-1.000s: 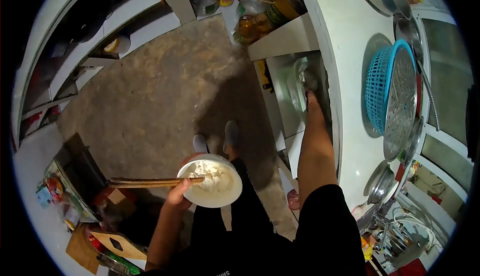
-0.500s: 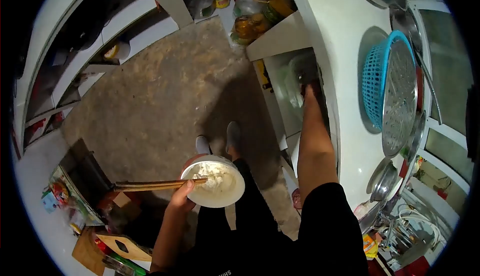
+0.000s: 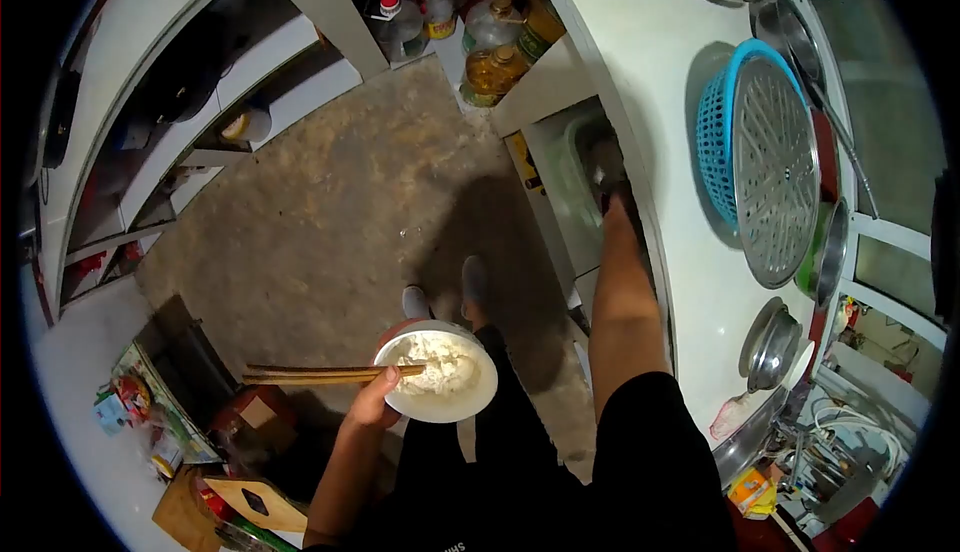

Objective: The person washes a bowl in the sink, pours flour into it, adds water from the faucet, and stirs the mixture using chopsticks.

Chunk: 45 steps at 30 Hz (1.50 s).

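Note:
My left hand (image 3: 375,401) grips the rim of a white bowl (image 3: 466,404), its thumb pressing a pair of wooden chopsticks (image 3: 310,375) against the edge. White, lumpy, powdery food (image 3: 436,364) lies in the bowl, and the chopstick tips rest in it. On the right, my right hand (image 3: 613,195) reaches down into an opening under the counter, over a pale green translucent container (image 3: 578,167). Something greyish shows at that hand, but its fingers are dark and too hidden to make out.
The white counter (image 3: 640,82) runs along the right, bearing a blue basket (image 3: 714,142), a perforated metal plate (image 3: 775,172) and metal bowls (image 3: 775,352). Bottles (image 3: 400,27) stand at the top. Shelves (image 3: 290,82) line the left; a cutting board (image 3: 255,500) leans lower left.
The view has shifted, so the counter and basket appear further left. The bowl and chopsticks, still in my left hand, sit slightly further right in view. My right hand remains inside the opening.

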Available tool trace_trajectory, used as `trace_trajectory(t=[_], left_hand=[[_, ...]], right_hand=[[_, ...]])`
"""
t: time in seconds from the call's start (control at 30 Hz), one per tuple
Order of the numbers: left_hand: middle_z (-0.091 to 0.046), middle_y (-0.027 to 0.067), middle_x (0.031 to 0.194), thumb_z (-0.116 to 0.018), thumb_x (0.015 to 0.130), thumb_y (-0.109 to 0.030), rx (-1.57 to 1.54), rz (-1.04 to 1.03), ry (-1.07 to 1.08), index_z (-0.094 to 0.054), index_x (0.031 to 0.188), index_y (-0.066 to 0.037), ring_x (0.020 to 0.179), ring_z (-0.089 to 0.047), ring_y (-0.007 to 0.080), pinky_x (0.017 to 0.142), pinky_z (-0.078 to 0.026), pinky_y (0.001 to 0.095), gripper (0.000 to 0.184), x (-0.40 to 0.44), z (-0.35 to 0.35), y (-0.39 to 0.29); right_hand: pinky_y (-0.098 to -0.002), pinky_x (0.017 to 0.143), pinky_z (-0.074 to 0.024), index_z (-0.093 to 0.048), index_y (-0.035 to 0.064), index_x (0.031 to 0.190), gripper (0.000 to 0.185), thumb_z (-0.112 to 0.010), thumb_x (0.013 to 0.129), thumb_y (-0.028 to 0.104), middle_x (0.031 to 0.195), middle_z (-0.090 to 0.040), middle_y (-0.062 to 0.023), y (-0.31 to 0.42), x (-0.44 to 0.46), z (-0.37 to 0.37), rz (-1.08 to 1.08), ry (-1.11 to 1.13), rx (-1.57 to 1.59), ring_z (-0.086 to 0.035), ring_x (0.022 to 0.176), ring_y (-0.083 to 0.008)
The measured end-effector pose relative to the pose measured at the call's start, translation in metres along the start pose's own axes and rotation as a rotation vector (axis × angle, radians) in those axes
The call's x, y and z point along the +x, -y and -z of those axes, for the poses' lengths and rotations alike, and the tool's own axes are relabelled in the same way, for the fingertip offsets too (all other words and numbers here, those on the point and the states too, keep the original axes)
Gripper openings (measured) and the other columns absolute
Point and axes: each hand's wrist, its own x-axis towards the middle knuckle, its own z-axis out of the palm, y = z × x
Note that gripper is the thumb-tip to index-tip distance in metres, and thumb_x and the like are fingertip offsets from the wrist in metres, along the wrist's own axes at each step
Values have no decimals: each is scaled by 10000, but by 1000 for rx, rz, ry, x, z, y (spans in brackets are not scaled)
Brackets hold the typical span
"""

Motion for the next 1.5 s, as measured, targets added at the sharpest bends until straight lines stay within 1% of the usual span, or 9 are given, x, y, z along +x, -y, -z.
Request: trace_trajectory(t=[0.17,0.27,0.47,0.57,0.67,0.97,1.0,1.2,1.5], left_hand=[[-484,129,1163,-607,741,-395,-71,108,-97,-328,1290,-39,1054,-487,240,890,-400,362,712,-5,-3,3],[-488,129,1160,-612,737,-392,-53,-2,-39,-336,1286,-40,1052,-490,236,886,-402,358,708,2,-15,-2],[-484,127,1168,-625,723,-390,-114,60,-91,-339,1286,-38,1056,-488,231,881,-405,352,723,3,-9,6],[-482,127,1173,-623,726,-387,-81,93,-81,-333,1289,-36,1058,-487,232,884,-405,352,724,-1,-5,4],[-463,136,1236,-522,806,-471,-47,22,-43,-309,1301,-21,1102,-480,266,922,-385,390,701,0,3,12],[-464,142,1233,-505,818,-477,-71,117,-9,-310,1297,-12,1097,-482,272,922,-386,386,695,-1,40,33],[-473,145,1224,-523,803,-484,-10,39,8,-322,1292,-14,1094,-485,273,923,-385,386,707,4,7,14],[-473,132,1180,-619,727,-373,-96,86,-43,-328,1286,-35,1062,-484,243,882,-410,363,716,9,-12,-2],[-477,132,1178,-597,755,-373,-67,61,-33,-325,1289,-32,1064,-484,241,889,-407,368,689,11,-12,-8]], right_hand=[[-369,623,-454,-541,40,1063,469,-498,823,441,887,-598,-119,25,12,-12,2,12,-18,-561,729,-274],[-367,615,-454,-542,40,1054,464,-496,825,441,879,-598,-116,31,16,-21,7,17,-5,-560,721,-270],[-361,598,-454,-544,41,1038,455,-492,829,442,862,-597,-111,33,17,-22,14,19,5,-558,704,-263],[-358,590,-454,-546,41,1030,451,-490,831,442,854,-596,-108,22,13,-16,3,14,15,-557,696,-259],[-355,581,-454,-547,42,1021,447,-488,833,443,846,-595,-105,9,9,-6,-10,11,34,-556,688,-255],[-346,556,-454,-551,42,997,437,-481,839,444,821,-594,-98,22,16,-15,-39,46,28,-553,663,-243],[-345,553,-454,-551,43,994,436,-481,840,444,819,-593,-97,23,16,-20,-40,47,35,-553,660,-242],[-339,537,-454,-554,43,977,430,-477,844,445,802,-592,-91,24,19,-29,-42,36,52,-551,644,-234],[-331,511,-454,-558,44,952,424,-470,850,446,777,-591,-83,1,12,-14,-90,-6,170,-548,619,-222]])
